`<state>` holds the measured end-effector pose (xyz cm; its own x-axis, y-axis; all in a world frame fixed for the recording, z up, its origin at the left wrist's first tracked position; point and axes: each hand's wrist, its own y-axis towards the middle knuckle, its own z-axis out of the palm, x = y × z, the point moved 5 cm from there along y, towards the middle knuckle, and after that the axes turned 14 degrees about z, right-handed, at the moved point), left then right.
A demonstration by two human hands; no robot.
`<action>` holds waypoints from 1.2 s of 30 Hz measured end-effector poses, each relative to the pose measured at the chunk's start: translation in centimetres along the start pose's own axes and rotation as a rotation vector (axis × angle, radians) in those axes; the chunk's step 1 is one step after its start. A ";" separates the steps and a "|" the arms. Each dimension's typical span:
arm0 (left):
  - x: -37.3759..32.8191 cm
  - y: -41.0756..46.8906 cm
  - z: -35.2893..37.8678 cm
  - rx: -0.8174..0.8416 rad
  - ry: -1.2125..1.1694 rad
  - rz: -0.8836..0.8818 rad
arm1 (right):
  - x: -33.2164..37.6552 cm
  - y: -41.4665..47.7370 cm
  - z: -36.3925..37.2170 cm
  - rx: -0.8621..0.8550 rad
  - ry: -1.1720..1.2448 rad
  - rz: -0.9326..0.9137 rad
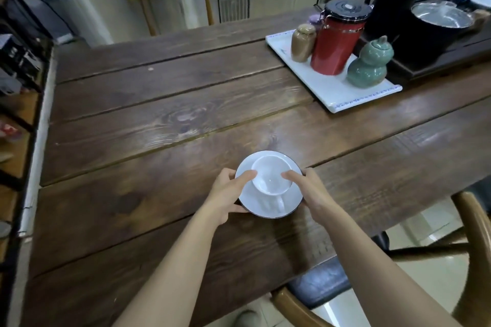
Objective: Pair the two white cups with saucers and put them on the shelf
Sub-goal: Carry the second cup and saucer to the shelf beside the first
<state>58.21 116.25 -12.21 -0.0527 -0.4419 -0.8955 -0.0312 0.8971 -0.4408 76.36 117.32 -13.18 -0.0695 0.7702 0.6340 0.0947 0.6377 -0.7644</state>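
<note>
A white cup stands upright on a white saucer with a dark rim, over the near middle of the wooden table. Its handle points toward me. My left hand grips the saucer's left edge, thumb lying on top near the cup. On the opposite edge my right hand holds the saucer the same way. Whether the saucer rests on the table or is lifted off it I cannot tell. Only this one cup and saucer are in view.
A dark shelf unit runs along the table's left side. At the back right a white tray carries a red canister, a brown jar and a green gourd jar. Behind it are a black kettle and pot. Wooden chairs stand around.
</note>
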 end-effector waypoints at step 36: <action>25.2 -73.3 -29.7 -1.526 -0.365 0.049 | -36.6 -51.2 44.6 1.126 -0.864 -0.393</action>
<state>29.56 39.24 -0.70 0.1440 -0.1856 -0.9720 -0.9895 -0.0417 -0.1386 29.79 56.79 -2.42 -0.5043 0.0568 0.8616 -0.8474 0.1595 -0.5065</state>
